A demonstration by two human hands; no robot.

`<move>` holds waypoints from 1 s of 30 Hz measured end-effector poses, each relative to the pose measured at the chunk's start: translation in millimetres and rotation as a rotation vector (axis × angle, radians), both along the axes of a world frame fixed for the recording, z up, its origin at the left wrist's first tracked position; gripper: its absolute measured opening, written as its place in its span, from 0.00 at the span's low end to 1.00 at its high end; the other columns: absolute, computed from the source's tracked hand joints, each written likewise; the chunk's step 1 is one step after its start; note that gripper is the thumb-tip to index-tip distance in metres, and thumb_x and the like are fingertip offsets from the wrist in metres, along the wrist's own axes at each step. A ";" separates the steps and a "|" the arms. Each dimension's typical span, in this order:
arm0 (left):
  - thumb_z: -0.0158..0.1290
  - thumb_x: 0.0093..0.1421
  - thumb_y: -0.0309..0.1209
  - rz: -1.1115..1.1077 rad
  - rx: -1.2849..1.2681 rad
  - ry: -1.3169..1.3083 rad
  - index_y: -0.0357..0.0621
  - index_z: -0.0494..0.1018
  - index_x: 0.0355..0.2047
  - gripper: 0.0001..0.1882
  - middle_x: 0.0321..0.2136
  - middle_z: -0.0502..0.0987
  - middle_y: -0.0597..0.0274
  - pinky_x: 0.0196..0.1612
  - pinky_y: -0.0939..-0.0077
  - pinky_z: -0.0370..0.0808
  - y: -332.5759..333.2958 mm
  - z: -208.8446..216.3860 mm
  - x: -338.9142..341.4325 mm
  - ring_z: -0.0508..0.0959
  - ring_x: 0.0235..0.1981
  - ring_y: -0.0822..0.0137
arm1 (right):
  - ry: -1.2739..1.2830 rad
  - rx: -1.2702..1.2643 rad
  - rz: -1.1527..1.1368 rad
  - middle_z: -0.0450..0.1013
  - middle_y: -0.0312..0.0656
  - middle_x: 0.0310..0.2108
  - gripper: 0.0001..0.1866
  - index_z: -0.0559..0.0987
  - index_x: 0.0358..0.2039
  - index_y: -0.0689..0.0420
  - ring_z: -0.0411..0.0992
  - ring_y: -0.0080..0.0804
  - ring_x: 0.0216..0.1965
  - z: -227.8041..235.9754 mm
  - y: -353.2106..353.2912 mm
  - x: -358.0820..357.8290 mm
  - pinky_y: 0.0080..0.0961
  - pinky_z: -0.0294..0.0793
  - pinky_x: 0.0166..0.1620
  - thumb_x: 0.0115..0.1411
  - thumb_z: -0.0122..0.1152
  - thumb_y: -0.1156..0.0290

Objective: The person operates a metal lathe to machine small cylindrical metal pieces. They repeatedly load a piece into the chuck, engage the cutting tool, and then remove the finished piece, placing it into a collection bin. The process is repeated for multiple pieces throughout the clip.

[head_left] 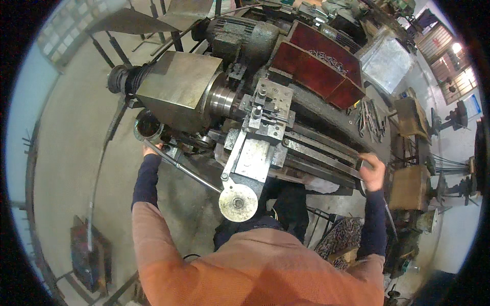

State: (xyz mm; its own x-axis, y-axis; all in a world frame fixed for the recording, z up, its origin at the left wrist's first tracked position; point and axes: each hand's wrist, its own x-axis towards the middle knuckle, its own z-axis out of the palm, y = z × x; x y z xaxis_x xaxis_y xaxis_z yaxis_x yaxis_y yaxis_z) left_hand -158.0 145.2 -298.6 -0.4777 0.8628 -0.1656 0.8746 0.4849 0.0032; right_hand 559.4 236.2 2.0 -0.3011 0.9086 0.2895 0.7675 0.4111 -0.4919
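A small lathe [178,81] with a boxy headstock and a bright round spindle is in front of me. My left hand [152,148] is low at its left end, beside a round metal can [145,125] and the upper end of a long metal lever [178,166]. Its fingers are mostly hidden. My right hand [373,172] is closed at the right end of the bed rails [326,158], its fingers curled over; what they grip is hidden. Between my hands sits the tool post [265,109], above a slide with a round pale disc [238,203].
Behind the lathe are a motor [245,35] and a dark red tray [321,64] holding small metal parts. Several wrenches [371,120] lie at the right. A heap of metal pieces [342,237] is beside my right forearm. A rusty block-shaped stand [91,255] is on the floor at left.
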 end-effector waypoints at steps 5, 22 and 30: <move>0.50 0.52 0.33 0.012 -0.034 -0.013 0.52 0.70 0.41 0.15 0.36 0.76 0.55 0.40 0.57 0.71 -33.2 15.1 0.0 0.76 0.39 0.57 | 0.000 -0.148 -0.519 0.76 0.46 0.35 0.18 0.77 0.39 0.61 0.74 0.30 0.36 -78.5 -26.1 189.4 0.24 0.69 0.43 0.44 0.53 0.74; 0.52 0.52 0.28 0.842 1.150 -1.340 0.25 0.59 0.34 0.18 0.20 0.75 0.45 0.15 0.71 0.73 14.0 70.8 89.2 0.76 0.14 0.58 | -0.684 -0.710 -1.360 0.72 0.51 0.40 0.25 0.74 0.41 0.58 0.70 0.48 0.44 -154.2 -151.4 325.6 0.38 0.69 0.46 0.44 0.59 0.57; 0.47 0.48 0.19 0.650 0.957 -0.936 0.28 0.59 0.33 0.13 0.19 0.74 0.48 0.13 0.74 0.69 7.7 42.3 62.7 0.76 0.14 0.60 | -0.508 -0.634 -1.385 0.72 0.52 0.40 0.22 0.75 0.37 0.60 0.70 0.50 0.42 -154.3 -187.0 241.2 0.40 0.68 0.44 0.46 0.54 0.57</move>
State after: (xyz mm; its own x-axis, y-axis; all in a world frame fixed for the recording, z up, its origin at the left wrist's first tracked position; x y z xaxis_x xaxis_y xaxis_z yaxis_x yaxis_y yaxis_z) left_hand -95.3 153.0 -256.4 -0.8554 0.5014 -0.1296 0.0120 0.2693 0.9630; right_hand 800.6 49.2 -152.3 0.8729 0.4795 -0.0904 0.4871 -0.8669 0.1053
